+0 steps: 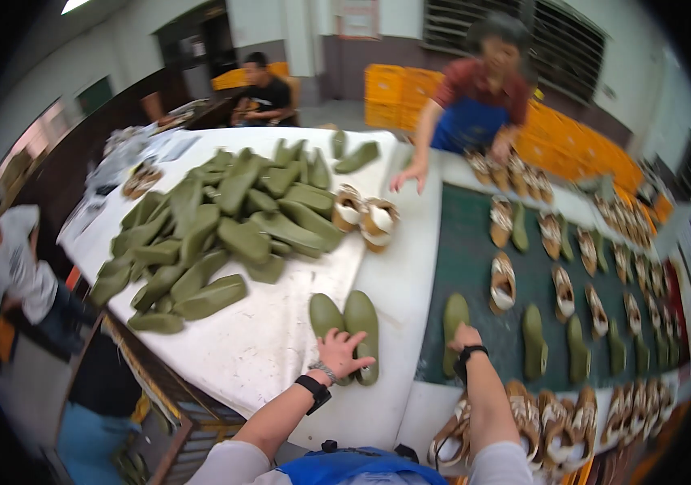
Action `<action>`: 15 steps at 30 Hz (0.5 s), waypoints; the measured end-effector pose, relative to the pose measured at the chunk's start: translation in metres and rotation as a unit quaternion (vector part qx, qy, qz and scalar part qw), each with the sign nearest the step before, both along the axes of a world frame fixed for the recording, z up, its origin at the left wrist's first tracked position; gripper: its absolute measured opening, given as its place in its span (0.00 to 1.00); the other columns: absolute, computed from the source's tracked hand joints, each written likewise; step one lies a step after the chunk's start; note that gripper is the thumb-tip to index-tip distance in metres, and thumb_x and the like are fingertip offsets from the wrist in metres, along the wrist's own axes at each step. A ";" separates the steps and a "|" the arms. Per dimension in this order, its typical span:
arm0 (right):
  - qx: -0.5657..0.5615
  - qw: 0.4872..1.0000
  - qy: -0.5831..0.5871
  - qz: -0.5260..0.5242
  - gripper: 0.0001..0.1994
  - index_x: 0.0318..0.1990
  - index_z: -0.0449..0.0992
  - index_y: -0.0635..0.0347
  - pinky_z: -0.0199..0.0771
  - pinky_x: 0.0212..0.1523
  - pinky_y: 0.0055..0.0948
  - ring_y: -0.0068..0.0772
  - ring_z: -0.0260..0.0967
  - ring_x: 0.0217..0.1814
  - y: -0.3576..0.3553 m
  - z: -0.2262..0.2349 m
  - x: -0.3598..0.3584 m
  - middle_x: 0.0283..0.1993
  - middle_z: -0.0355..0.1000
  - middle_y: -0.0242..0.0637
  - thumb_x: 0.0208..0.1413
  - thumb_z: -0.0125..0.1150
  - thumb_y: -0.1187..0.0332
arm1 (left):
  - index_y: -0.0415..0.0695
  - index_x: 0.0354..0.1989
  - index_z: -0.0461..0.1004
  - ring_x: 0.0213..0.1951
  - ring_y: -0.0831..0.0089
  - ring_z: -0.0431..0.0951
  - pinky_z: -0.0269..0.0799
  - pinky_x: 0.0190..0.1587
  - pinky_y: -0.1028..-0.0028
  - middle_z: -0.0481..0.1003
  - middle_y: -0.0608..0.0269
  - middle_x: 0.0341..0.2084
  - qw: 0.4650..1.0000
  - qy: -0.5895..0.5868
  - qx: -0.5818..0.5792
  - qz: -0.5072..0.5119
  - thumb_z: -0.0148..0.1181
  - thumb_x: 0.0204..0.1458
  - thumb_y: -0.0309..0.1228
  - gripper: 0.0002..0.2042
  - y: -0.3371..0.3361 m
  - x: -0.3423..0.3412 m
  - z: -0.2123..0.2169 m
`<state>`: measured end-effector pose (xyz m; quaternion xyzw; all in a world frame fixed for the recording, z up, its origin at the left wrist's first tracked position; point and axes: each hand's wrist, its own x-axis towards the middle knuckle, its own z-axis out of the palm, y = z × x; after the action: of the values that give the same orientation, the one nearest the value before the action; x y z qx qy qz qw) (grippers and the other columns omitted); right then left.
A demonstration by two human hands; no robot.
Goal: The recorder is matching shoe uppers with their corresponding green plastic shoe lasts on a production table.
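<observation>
Two olive-green shoe lasts (361, 311) lie side by side on the white table in front of me. My left hand (344, 353) rests across their near ends, fingers spread, closed on neither one. To the right, my right hand (464, 336) grips another green shoe last (453, 356) at the near left corner of the dark green board (467, 234). Its fingertips are partly hidden. A large heap of the same lasts (216, 210) covers the table's left half. Beside the heap stands a pair of white and tan shoes (379, 224).
Lasts and shoes (503, 280) stand in rows along the board. More shoes (557, 424) line its near edge. Across the table, a co-worker in a blue apron (471, 128) reaches a hand over it. Orange crates (398, 95) are stacked behind. Other people are at the left.
</observation>
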<state>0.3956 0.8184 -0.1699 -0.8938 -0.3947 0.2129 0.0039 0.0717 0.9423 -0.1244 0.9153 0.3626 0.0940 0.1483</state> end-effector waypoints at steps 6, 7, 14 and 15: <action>-0.072 0.997 -0.007 -0.001 0.33 0.51 0.62 0.66 0.67 0.50 0.37 0.46 0.66 0.50 0.018 0.022 -0.018 0.47 0.68 0.53 0.39 0.64 0.56 | 0.66 0.55 0.61 0.58 0.51 0.52 0.43 0.54 0.38 0.65 0.56 0.50 0.993 0.084 -0.072 0.033 0.52 0.36 0.64 0.34 -0.002 -0.012 0.019; -0.055 0.997 -0.045 0.016 0.31 0.52 0.62 0.65 0.66 0.50 0.37 0.46 0.66 0.50 0.024 0.027 -0.020 0.47 0.67 0.52 0.41 0.62 0.56 | 0.66 0.55 0.61 0.58 0.51 0.52 0.43 0.54 0.38 0.65 0.56 0.50 0.994 0.078 -0.071 0.036 0.52 0.36 0.64 0.34 -0.002 -0.012 0.020; 0.206 0.933 0.189 0.225 0.32 0.58 0.59 0.59 0.59 0.56 0.35 0.48 0.59 0.58 0.093 0.051 -0.111 0.55 0.61 0.52 0.49 0.51 0.49 | 0.61 0.54 0.63 0.56 0.48 0.55 0.50 0.54 0.45 0.62 0.52 0.51 0.998 -0.012 -0.046 0.049 0.55 0.36 0.61 0.34 0.002 -0.010 0.006; 0.188 0.929 0.232 0.220 0.33 0.59 0.57 0.59 0.57 0.58 0.34 0.47 0.57 0.59 0.096 0.052 -0.138 0.57 0.59 0.53 0.50 0.50 0.47 | 0.57 0.54 0.62 0.56 0.48 0.55 0.52 0.55 0.49 0.60 0.49 0.52 0.993 -0.096 -0.024 0.071 0.57 0.37 0.59 0.35 0.009 -0.015 -0.009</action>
<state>0.2580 0.9147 -0.1180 -0.6931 -0.6024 0.3318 0.2160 0.0567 0.9511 -0.1336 0.8704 0.4124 0.1832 0.1971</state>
